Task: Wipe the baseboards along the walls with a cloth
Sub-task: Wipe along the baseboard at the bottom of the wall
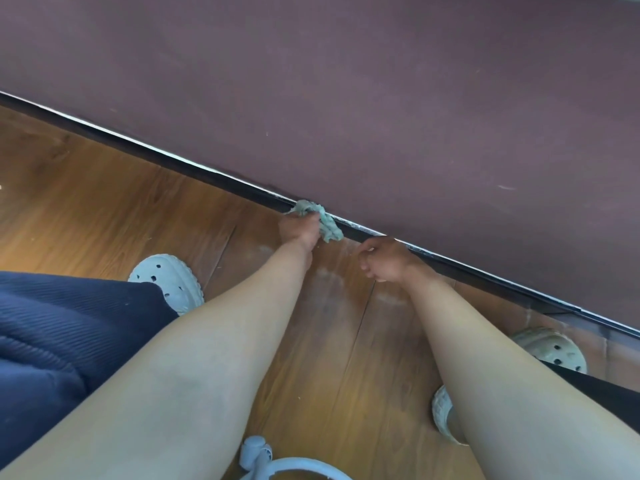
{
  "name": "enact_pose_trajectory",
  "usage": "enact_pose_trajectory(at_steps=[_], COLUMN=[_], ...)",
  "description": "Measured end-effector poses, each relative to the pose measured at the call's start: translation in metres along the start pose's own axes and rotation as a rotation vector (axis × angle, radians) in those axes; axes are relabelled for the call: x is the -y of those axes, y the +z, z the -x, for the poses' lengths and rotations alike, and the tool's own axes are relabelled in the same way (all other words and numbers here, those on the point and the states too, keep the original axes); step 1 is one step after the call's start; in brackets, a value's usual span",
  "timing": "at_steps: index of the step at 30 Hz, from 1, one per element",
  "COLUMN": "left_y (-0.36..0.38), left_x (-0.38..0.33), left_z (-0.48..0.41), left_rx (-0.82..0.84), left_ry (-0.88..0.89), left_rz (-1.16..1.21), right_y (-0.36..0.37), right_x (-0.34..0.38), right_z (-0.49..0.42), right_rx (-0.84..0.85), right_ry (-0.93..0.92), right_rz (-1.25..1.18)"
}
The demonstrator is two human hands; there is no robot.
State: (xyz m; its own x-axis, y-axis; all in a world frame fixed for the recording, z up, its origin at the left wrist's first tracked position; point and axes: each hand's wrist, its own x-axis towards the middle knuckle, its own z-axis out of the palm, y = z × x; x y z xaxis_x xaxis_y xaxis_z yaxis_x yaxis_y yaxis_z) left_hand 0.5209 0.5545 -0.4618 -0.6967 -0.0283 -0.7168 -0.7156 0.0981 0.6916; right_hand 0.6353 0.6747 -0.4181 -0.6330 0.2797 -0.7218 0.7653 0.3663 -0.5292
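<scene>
Left hand (300, 231) grips the bunched cloth (329, 226) on the baseboard (173, 164); right hand (384, 259) curled, empty. Such a small wad may skip the top edge.

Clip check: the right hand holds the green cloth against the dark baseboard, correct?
No. The left hand grips the green cloth against the dark baseboard; the right hand sits beside it, fingers curled, without the cloth. The head view shows this.
</scene>
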Motion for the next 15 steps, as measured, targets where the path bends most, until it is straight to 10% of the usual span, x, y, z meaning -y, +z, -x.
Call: enact_pose_trajectory(at_steps=[15], left_y=[0.018], left_x=[0.013], left_z=[0.019], left_rx=[0.149], left_ry=[0.017], left_rz=[-0.105], right_y=[-0.004], right_x=[-0.002], right_z=[0.004], right_rx=[-0.021], right_ry=[0.029], right_rz=[-0.001])
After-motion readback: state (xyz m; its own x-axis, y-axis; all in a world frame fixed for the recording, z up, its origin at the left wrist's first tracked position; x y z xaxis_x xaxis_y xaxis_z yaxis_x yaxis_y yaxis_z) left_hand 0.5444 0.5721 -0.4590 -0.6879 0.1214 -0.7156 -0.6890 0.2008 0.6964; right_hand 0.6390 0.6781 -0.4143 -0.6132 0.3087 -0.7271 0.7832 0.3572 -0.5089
